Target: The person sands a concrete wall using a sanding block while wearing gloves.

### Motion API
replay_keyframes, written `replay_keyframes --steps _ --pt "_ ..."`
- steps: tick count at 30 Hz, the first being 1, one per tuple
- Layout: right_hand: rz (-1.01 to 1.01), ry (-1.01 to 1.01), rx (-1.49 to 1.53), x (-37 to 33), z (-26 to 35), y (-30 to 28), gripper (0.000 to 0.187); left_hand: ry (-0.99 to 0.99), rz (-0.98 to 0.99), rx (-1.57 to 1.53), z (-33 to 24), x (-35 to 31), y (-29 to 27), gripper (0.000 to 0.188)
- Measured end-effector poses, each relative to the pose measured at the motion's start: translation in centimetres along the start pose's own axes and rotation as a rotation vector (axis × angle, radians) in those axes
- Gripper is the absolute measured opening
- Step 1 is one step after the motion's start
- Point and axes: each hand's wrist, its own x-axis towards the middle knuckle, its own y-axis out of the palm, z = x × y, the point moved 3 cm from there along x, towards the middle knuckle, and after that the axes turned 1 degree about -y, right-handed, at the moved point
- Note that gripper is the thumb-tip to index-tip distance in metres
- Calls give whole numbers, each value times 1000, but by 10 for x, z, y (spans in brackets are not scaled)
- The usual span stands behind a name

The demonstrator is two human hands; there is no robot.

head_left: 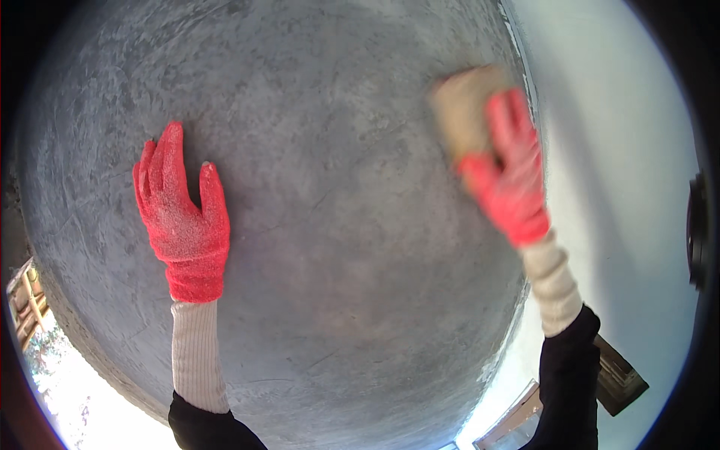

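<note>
A wide grey plastered surface [337, 225] with a mottled, scratched finish fills the middle of the head view. Against its left part my left hand [184, 210] lies flat, in a red glove dusted with pale powder; its fingers point up, the thumb stands apart, and it holds nothing. Near the right edge of the surface my right hand [514, 172], in a matching red glove, is closed around a tan pad [465, 112] shaped like a block and pressed to the grey plaster. Motion blurs this hand and the pad, so the pad's exact kind cannot be made out.
Along the right side runs a pale white wall [622, 150], meeting the grey surface at a long edge. A dark framed object [619, 375] is beside my right forearm. Bright daylight shows past the lower-left edge, with a wooden frame [28, 304] there.
</note>
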Motion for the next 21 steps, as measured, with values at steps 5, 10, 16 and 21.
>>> replay_keyframes --steps 5,10,16,21 --pt "-49 198 -69 -5 -14 -2 76 -22 3 -8 -2 1 3 48" --pt "445 -931 215 -171 77 1 65 -16 -8 -1 -6 8 4 48" --pt "71 -66 2 -32 -23 -26 67 -4 11 19 1 1 4 48" --pt "-76 159 -92 -33 -34 -20 68 -22 5 9 -1 2 4 48"
